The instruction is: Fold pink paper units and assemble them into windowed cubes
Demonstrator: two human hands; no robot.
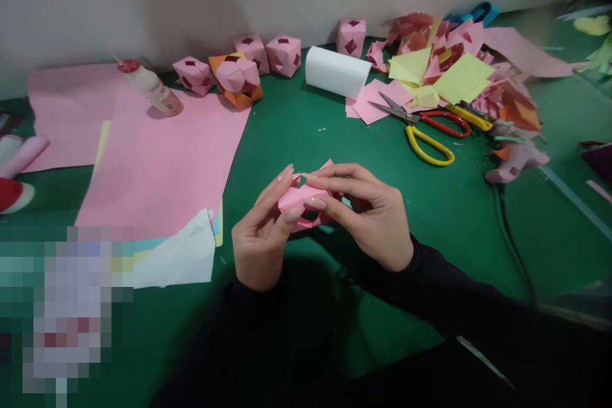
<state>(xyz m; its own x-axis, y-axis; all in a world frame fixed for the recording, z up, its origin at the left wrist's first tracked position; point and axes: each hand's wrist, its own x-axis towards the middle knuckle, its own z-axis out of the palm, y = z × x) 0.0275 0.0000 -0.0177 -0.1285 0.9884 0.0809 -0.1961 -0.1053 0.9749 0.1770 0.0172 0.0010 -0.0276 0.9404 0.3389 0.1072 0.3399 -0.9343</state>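
Between my two hands is a folded pink paper shape with dark openings in it, held just above the green table. My left hand pinches its left side, thumb in front and fingers behind. On the other side my right hand grips it, thumb at the front face and fingertips over the top edge. Part of the paper's right side is hidden by the right fingers. Similar finished-looking pink paper shapes stand along the wall, one resting with orange paper.
Scissors with red and yellow handles lie beyond my right hand, by a pile of paper scraps. A white roll lies near the wall. Pink sheets and a bottle are at left. A corded glue gun lies right.
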